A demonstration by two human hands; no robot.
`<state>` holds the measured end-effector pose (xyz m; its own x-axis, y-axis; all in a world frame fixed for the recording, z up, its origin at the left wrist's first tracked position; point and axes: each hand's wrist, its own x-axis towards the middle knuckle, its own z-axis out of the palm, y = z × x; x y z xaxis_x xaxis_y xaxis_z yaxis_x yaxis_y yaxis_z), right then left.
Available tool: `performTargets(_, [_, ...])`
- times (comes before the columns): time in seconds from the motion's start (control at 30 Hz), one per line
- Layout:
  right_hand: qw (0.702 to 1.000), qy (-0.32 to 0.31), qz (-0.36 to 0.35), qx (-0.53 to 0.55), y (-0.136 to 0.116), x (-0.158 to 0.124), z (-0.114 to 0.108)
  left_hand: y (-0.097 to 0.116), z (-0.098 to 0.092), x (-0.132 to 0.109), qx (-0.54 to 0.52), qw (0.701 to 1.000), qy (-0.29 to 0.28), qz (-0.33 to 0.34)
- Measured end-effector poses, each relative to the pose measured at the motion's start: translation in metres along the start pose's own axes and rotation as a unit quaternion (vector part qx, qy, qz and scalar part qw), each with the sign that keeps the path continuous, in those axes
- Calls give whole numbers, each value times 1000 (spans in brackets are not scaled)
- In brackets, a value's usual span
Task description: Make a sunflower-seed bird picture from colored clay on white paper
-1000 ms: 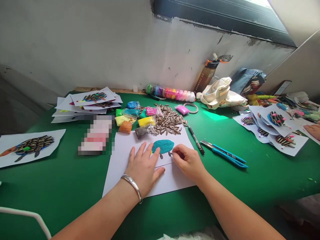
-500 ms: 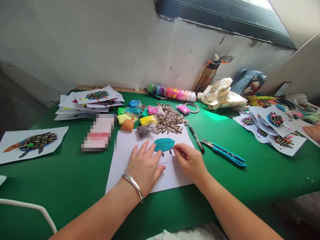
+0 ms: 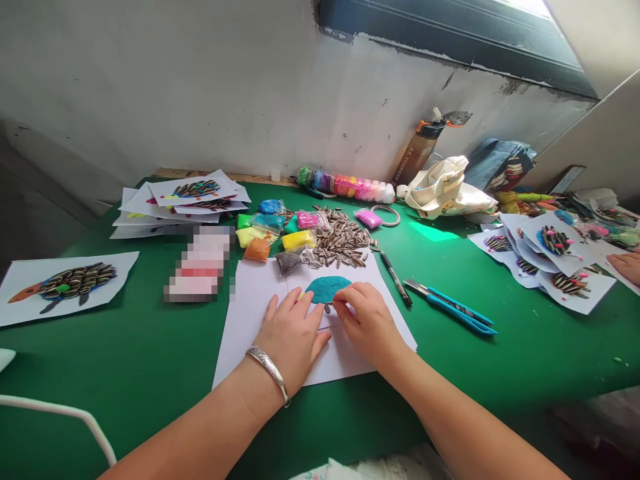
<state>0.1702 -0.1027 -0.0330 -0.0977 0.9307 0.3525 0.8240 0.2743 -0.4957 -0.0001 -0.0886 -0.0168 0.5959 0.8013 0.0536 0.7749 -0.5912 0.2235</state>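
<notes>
A flattened oval of blue clay (image 3: 327, 289) lies on white paper (image 3: 250, 287), with a small dark clay leg (image 3: 328, 309) below its edge. My left hand (image 3: 293, 327), wearing a silver bangle, rests spread on the paper. Its fingertips reach the left side of the oval and partly cover it. At the oval's lower right, my right hand (image 3: 367, 323) pinches a sunflower seed, mostly hidden by the fingers. Beyond both hands is a heap of striped sunflower seeds (image 3: 343, 240), beside bagged clay, including a black pack (image 3: 293, 260) and a yellow pack (image 3: 299, 239).
Right of the paper lie a pen (image 3: 395, 279) and a blue utility knife (image 3: 450, 307). Finished seed pictures are stacked at back left (image 3: 187, 193) and at right (image 3: 555, 243); a single turtle picture (image 3: 75, 287) lies left. Another person's hand (image 3: 627, 265) shows at the right edge.
My right hand has moved slightly left along the oval's lower edge with the seed, now covering one dark leg. My left hand stays flat on the paper.
</notes>
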Motion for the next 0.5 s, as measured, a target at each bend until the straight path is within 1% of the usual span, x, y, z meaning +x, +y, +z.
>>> performTargets(0.27, [996,-14,8,-86,1,2,7,1,0,-1,-1,1000,-21,-6])
performTargets(0.5, [999,-2,16,-44,1,1,5,1,-1,-2,0,1000,-27,-7])
